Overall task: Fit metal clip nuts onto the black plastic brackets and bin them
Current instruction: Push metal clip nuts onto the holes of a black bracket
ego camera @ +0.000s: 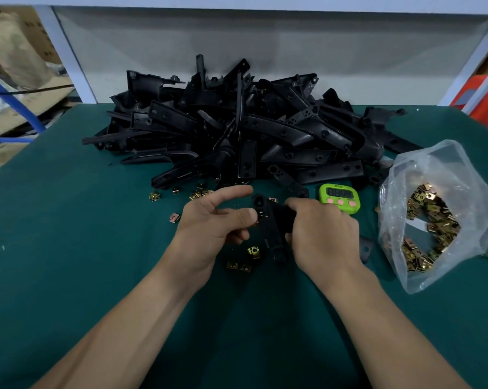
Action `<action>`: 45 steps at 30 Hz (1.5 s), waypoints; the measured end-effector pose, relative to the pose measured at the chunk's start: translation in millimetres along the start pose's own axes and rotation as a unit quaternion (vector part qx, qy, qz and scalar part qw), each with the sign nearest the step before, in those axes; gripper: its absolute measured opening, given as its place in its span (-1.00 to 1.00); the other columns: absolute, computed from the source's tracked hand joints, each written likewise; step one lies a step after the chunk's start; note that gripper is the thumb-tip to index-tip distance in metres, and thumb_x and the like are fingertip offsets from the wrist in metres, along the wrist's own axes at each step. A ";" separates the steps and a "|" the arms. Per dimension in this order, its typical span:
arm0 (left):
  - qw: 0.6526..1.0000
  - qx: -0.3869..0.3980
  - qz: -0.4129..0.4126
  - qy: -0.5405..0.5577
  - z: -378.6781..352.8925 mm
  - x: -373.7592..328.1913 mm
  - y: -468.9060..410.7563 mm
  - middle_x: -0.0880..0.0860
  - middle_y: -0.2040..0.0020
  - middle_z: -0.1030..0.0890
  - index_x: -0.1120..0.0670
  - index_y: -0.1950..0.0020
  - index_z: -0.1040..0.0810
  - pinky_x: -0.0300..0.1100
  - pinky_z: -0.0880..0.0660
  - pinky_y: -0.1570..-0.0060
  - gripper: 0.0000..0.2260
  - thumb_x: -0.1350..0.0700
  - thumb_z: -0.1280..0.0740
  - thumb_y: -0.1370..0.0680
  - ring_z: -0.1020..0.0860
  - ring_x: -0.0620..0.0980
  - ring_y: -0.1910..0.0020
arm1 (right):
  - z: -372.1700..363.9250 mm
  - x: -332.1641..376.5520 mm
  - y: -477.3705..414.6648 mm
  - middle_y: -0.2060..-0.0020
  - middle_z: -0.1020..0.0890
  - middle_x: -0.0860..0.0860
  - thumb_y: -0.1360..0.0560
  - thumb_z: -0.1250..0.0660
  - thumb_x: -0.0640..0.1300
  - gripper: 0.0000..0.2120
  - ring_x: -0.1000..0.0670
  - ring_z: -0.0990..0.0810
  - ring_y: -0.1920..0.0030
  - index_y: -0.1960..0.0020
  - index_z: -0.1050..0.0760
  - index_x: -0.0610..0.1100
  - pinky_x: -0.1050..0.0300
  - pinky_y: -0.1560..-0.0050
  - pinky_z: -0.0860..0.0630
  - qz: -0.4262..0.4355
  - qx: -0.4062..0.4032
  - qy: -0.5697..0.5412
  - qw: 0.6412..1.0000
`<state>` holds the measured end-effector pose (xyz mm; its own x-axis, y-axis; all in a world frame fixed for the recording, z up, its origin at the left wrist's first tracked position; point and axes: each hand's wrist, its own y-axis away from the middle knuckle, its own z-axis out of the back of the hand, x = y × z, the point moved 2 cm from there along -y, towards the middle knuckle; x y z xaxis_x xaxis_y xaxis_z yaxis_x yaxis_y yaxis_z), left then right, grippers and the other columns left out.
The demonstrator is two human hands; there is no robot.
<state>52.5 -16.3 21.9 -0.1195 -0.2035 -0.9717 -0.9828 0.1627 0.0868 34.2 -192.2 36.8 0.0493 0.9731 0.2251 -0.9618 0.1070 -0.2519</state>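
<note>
Green worktop [68, 248] holds a big bracket pile [237, 130] left to do; your left hand [209, 226] and right hand [321, 231] both grip one bracket [271, 228].

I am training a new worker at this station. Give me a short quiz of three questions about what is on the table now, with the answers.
1. True or false: the right hand grips a black bracket.
2. Where is the main stock of clip nuts? A) in a clear plastic bag at the right; B) in a metal tin; C) in a drawer.
3. Name the green thing lying on the table beside that bag, beyond the right hand.
Key: 1 true; 2 A; 3 the timer.
</note>
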 end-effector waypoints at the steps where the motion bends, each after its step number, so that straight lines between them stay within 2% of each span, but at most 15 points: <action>1: 1.000 -0.009 0.001 0.007 -1.2 0.1 0.1 0.03 0.42 -0.57 0.00 -0.13 -0.71 -0.31 -0.48 0.38 -0.71 0.29 -0.50 -0.47 -0.52 -0.10 0.45 | 0.5 0.1 0.6 0.34 -0.54 0.09 -0.44 -0.37 -0.27 -0.77 -0.07 -0.41 0.33 0.09 -0.47 0.05 0.07 0.34 -0.23 -0.001 -0.001 -0.003 1.000; 6: 0.994 -0.085 0.003 0.061 -10.1 2.5 3.3 0.06 0.36 -0.63 0.01 0.02 -0.73 -0.32 -0.38 0.50 -0.78 0.31 -0.51 -0.46 -0.43 -0.12 0.53 | 0.2 3.5 3.4 0.35 -0.51 0.10 -0.44 -0.37 -0.25 -0.77 -0.08 -0.40 0.32 0.07 -0.47 0.07 0.06 0.31 -0.24 -0.003 0.003 -0.012 1.000; 11: 0.986 -0.143 0.016 0.088 -13.9 2.5 6.4 0.04 0.30 -0.68 0.06 -0.03 -0.68 -0.34 -0.33 0.53 -0.83 0.28 -0.50 -0.50 -0.38 -0.13 0.56 | -0.4 7.0 4.3 0.32 -0.51 0.08 -0.47 -0.34 -0.23 -0.79 -0.09 -0.37 0.31 0.02 -0.47 0.07 0.07 0.29 -0.25 -0.011 0.012 -0.015 1.000; 16: 0.988 -0.140 0.015 0.058 -16.9 0.4 12.2 0.02 0.31 -0.67 0.08 -0.01 -0.67 -0.33 -0.36 0.54 -0.89 0.24 -0.50 -0.52 -0.43 -0.12 0.55 | 0.5 9.2 6.5 0.33 -0.50 0.09 -0.46 -0.34 -0.23 -0.80 -0.09 -0.36 0.33 0.09 -0.42 0.05 0.06 0.32 -0.22 -0.017 0.005 0.004 1.000; 20: 0.990 -0.136 -0.003 0.022 -20.5 -0.8 17.0 0.01 0.38 -0.64 0.08 0.00 -0.68 -0.32 -0.40 0.52 -0.92 0.21 -0.50 -0.52 -0.50 -0.12 0.52 | -0.5 8.8 8.1 0.39 -0.38 0.10 -0.46 -0.36 -0.23 -0.81 -0.08 -0.32 0.36 0.10 -0.41 0.04 0.06 0.38 -0.16 -0.021 0.002 0.018 1.000; 24: 0.989 -0.145 -0.021 -0.004 -23.5 -1.8 18.8 0.02 0.38 -0.64 -0.01 0.07 -0.70 -0.32 -0.42 0.50 -0.93 0.17 -0.49 -0.54 -0.55 -0.11 0.49 | -4.2 9.6 9.0 0.41 -0.34 0.11 -0.46 -0.38 -0.21 -0.79 -0.07 -0.31 0.37 0.09 -0.41 0.06 0.07 0.38 -0.17 -0.029 0.010 0.013 0.999; 26: 0.979 -0.160 -0.066 -0.111 -24.9 -0.1 19.7 -0.05 0.39 -0.65 -0.14 0.09 -0.68 -0.37 -0.43 0.44 -0.90 0.08 -0.46 -0.56 -0.56 -0.15 0.47 | -5.3 9.4 8.6 0.41 -0.35 0.11 -0.47 -0.38 -0.19 -0.81 -0.08 -0.33 0.36 0.07 -0.44 0.06 0.07 0.32 -0.24 -0.033 0.016 -0.003 0.999; 28: 0.951 -0.161 -0.121 -0.233 -29.2 0.1 23.4 -0.23 0.30 -0.67 -0.27 0.07 -0.62 -0.46 -0.44 0.33 -0.89 -0.01 -0.43 -0.55 -0.61 -0.24 0.37 | -4.9 8.9 7.3 0.40 -0.37 0.11 -0.48 -0.38 -0.16 -0.83 -0.08 -0.35 0.35 0.05 -0.46 0.07 0.07 0.30 -0.25 -0.037 0.014 -0.017 0.999; 29: 0.941 -0.162 -0.132 -0.267 -32.6 -0.3 26.8 -0.32 0.24 -0.66 -0.31 0.00 -0.59 -0.50 -0.44 0.25 -0.88 -0.06 -0.43 -0.54 -0.62 -0.32 0.27 | -4.7 8.7 6.8 0.41 -0.37 0.11 -0.48 -0.37 -0.16 -0.84 -0.09 -0.34 0.36 0.07 -0.44 0.07 0.06 0.31 -0.24 -0.038 0.009 -0.015 0.999; 31: 0.916 -0.176 -0.134 -0.335 -36.4 1.5 33.1 -0.44 0.21 -0.55 -0.35 -0.26 -0.50 -0.54 -0.38 0.09 -0.66 -0.19 -0.41 -0.50 -0.53 -0.50 0.11 | -5.0 9.1 7.0 0.41 -0.35 0.10 -0.49 -0.32 -0.18 -0.83 -0.10 -0.33 0.36 0.11 -0.37 0.06 0.06 0.36 -0.19 -0.034 0.000 0.009 0.999; 33: 0.885 -0.189 -0.146 -0.400 -38.8 1.2 36.4 -0.43 0.19 -0.47 -0.34 -0.41 -0.38 -0.39 -0.36 -0.02 -0.49 -0.25 -0.41 -0.48 -0.55 -0.35 0.00 | -6.1 10.6 8.2 0.40 -0.35 0.09 -0.50 -0.27 -0.20 -0.82 -0.11 -0.39 0.35 0.12 -0.33 0.06 0.06 0.39 -0.16 -0.025 -0.003 0.028 0.999; 35: 0.870 -0.204 -0.145 -0.425 -39.5 -1.0 36.7 -0.27 0.07 -0.63 -0.34 -0.44 -0.34 -0.18 -0.42 -0.04 -0.46 -0.24 -0.40 -0.49 -0.64 -0.08 0.00 | -7.0 12.6 8.8 0.38 -0.42 0.07 -0.51 -0.24 -0.20 -0.83 -0.13 -0.55 0.27 0.09 -0.34 0.07 0.07 0.35 -0.21 -0.022 0.003 0.030 0.999; 37: 0.867 -0.214 -0.137 -0.429 -39.2 -2.5 35.1 -0.13 -0.04 -0.71 -0.34 -0.45 -0.33 -0.08 -0.49 -0.09 -0.46 -0.22 -0.39 -0.50 -0.67 0.04 0.01 | -7.4 15.6 8.6 0.28 -0.55 0.06 -0.53 -0.25 -0.20 -0.83 -0.12 -0.65 0.17 0.03 -0.37 0.08 0.07 0.32 -0.25 -0.023 0.009 0.030 0.999; 41: 0.871 -0.212 -0.114 -0.429 -37.2 -5.7 33.1 -0.11 -0.01 -0.72 -0.37 -0.43 -0.29 0.06 -0.53 -0.14 -0.47 -0.21 -0.37 -0.50 -0.67 0.04 0.07 | -12.1 19.0 8.2 0.16 -0.64 0.05 -0.55 -0.26 -0.17 -0.74 -0.07 -0.67 0.12 -0.19 -0.44 0.08 0.08 0.33 -0.24 -0.016 0.010 0.034 0.999; 45: 0.863 -0.210 -0.126 -0.442 -36.6 -6.6 32.8 -0.15 0.17 -0.70 -0.36 -0.43 -0.27 0.05 -0.55 -0.06 -0.48 -0.19 -0.36 -0.51 -0.65 -0.01 0.22 | -14.1 20.3 7.7 0.19 -0.63 0.07 -0.55 -0.29 -0.14 -0.74 -0.06 -0.67 0.14 -0.21 -0.45 0.09 0.09 0.35 -0.24 -0.017 0.002 0.042 0.999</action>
<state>15.8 -44.9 39.2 0.0772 0.6644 -0.7433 -0.9482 -0.1816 -0.2608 31.6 -168.7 26.2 0.1046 0.9825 0.1538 -0.9604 0.1399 -0.2409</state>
